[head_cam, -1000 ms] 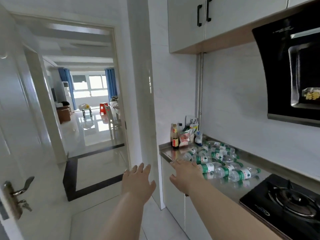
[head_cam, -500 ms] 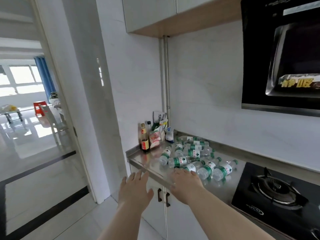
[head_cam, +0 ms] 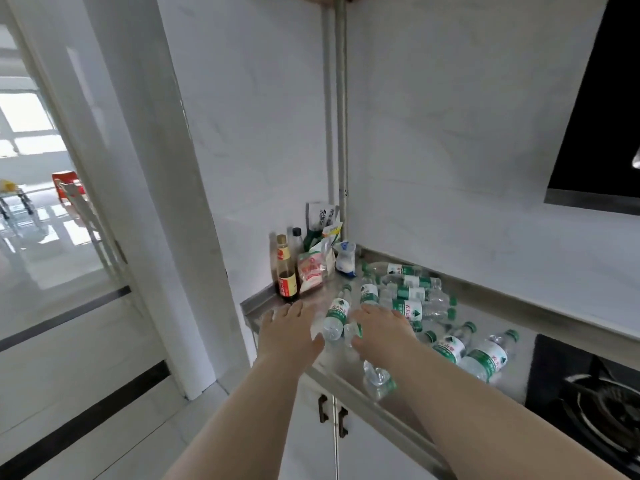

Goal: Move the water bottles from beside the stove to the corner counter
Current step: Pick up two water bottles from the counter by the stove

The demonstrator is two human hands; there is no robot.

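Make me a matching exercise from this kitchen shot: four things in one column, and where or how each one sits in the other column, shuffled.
Things
1. dark sauce bottle
2. water bottles
3. gas stove
4. red stool

Places or states
A. lying on their sides on the steel counter
B. out beyond the doorway
C. standing upright at the counter's left end
D. lower right, past the bottles

Pairs: 1-C, 2-A, 3-D, 4-B
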